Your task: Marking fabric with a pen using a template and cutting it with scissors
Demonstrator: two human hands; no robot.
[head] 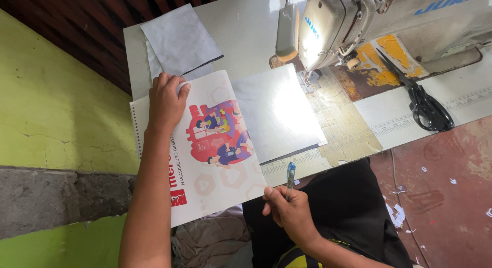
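— Two hands, which is nearer the large white printed sheet with the red and blue cartoon (215, 145)?

— Left hand (166, 101) presses flat on its far corner on the table (246, 27). Right hand (289, 211) pinches a blue pen (290, 178) just beside its near edge, tip pointing away.

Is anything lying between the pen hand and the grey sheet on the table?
Nothing visible. The right hand holds the pen at the table's near edge, and only a bare strip of table separates its tip from the grey sheet. The left hand presses the printed sheet off to the side.
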